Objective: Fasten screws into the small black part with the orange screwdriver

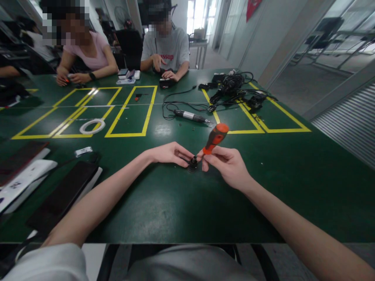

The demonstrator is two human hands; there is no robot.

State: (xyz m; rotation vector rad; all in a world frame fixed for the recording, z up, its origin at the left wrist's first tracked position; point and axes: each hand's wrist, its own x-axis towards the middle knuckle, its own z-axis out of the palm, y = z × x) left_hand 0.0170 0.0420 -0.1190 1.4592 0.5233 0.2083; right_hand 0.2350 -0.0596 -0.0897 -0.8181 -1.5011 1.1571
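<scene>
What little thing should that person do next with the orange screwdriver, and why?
Maybe tip the screwdriver more upright over the small black part, while the left hand steadies it. The right hand holds the screwdriver at a lean, and the left hand is right at the part on the green table. I can't see the screwdriver's tip, so that's only a guess.

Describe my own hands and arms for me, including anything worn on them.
Your left hand and right hand are bare, with no gloves or watch visible. A loose, pale grey fabric sleeve covers the near end of your left arm; no sleeve shows on your right forearm.
</scene>
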